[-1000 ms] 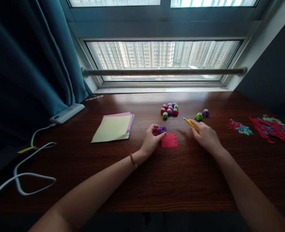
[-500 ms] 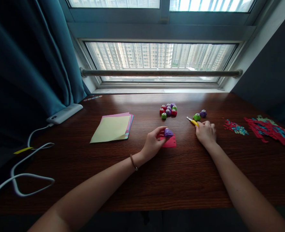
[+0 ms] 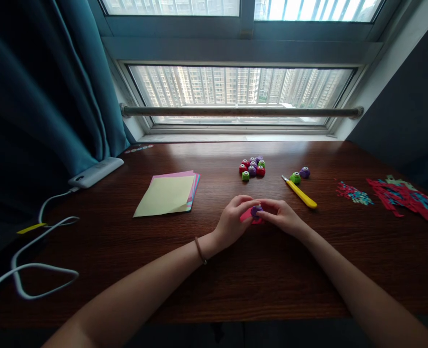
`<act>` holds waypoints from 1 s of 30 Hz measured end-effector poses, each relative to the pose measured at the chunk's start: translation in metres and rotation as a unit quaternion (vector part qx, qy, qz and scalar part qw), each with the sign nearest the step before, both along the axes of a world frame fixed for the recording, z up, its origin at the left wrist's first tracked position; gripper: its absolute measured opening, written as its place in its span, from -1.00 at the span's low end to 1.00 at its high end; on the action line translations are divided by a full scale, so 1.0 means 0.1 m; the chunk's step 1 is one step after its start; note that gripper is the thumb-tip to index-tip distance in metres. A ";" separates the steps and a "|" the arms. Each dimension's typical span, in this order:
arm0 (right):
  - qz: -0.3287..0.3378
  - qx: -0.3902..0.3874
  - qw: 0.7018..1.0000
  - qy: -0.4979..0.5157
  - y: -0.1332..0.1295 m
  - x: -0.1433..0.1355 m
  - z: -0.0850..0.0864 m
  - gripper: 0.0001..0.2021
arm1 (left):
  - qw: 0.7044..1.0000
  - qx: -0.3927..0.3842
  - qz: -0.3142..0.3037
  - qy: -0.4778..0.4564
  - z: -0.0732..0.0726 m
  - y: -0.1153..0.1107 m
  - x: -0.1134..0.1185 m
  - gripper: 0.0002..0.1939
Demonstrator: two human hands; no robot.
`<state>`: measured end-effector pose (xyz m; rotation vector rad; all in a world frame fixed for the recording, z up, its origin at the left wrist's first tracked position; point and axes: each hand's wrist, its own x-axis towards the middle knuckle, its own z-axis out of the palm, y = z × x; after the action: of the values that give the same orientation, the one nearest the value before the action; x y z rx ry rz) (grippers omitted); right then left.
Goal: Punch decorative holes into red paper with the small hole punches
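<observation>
Purple punch is mid-desk in front of me, my right hand pinching it from 3 o'clock and my left hand closed round it from 9, thumb and fingertips in tight. Red paper is right there too (my hands hide most of it, so can't tell if it's in the slot). From the punch, the yellow knife lies at 2, blade end near a green punch. More punches huddle at 12, paper stack between 9 and 10, confetti and strips around 3.
</observation>
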<state>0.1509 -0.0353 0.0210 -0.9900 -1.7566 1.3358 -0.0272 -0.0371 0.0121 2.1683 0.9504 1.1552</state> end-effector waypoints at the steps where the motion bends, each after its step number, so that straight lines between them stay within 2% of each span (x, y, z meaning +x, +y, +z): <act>1: -0.036 0.007 0.999 0.003 0.04 0.05 0.00 -0.57 | 1.000 0.017 0.019 0.016 0.00 0.00 0.00 -0.61; 3: -0.168 0.052 0.984 -0.003 0.18 0.26 -0.02 -0.60 | 0.996 0.039 0.063 0.045 -0.01 0.01 -0.01 -0.56; 4: -0.258 0.083 0.963 -0.011 0.26 0.41 -0.04 -0.59 | 0.994 0.042 0.085 0.059 -0.01 0.02 -0.02 -0.58; 6: -0.423 0.126 0.895 -0.069 0.42 0.75 -0.11 -0.53 | 0.988 0.034 0.126 0.087 -0.03 0.04 -0.04 -0.70; 8: -0.546 0.134 0.805 -0.191 0.54 1.07 -0.20 -0.49 | 0.981 0.011 0.153 0.118 -0.06 0.07 -0.05 -0.80; 10: -0.567 0.105 0.782 -0.237 0.61 1.29 -0.29 -0.53 | 0.976 -0.019 0.162 0.146 -0.09 0.09 -0.06 -0.83; 13: -0.557 0.082 0.769 -0.303 0.64 1.40 -0.38 -0.59 | 0.970 -0.045 0.158 0.178 -0.12 0.11 -0.07 -0.79; 18: -0.547 0.107 0.756 -0.345 0.64 1.37 -0.36 -0.60 | 0.961 -0.043 0.163 0.218 -0.12 0.10 -0.05 -0.70; 21: -0.561 0.185 0.738 -0.326 0.60 1.21 -0.25 -0.56 | 0.954 -0.041 0.172 0.241 -0.11 0.09 -0.04 -0.66; 22: -0.555 0.219 0.742 -0.307 0.57 1.09 -0.21 -0.59 | 0.953 -0.040 0.174 0.247 -0.11 0.09 -0.04 -0.65; 23: -0.525 0.244 0.768 -0.274 0.52 0.95 -0.16 -0.67 | 0.951 -0.039 0.175 0.252 -0.11 0.09 -0.04 -0.64; 24: -0.460 0.251 0.819 -0.234 0.47 0.79 -0.12 -0.75 | 0.950 -0.037 0.176 0.257 -0.11 0.08 -0.04 -0.63; 26: -0.279 0.211 0.924 -0.158 0.35 0.45 -0.08 -0.77 | 0.948 -0.032 0.177 0.264 -0.11 0.08 -0.04 -0.61; 27: -0.199 0.188 0.950 -0.150 0.29 0.30 -0.08 -0.79 | 0.947 -0.028 0.176 0.268 -0.11 0.08 -0.04 -0.60; 28: -0.152 0.173 0.961 -0.154 0.25 0.17 -0.10 -0.80 | 0.946 -0.023 0.176 0.270 -0.11 0.08 -0.03 -0.59; 30: -0.124 0.152 0.967 -0.161 0.19 0.01 -0.14 -0.84 | 0.946 -0.013 0.173 0.274 -0.11 0.08 -0.03 -0.56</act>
<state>0.1523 -0.0166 0.0070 -1.2512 -1.9239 0.7526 -0.0299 -0.0295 0.0007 2.4147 1.6251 0.6649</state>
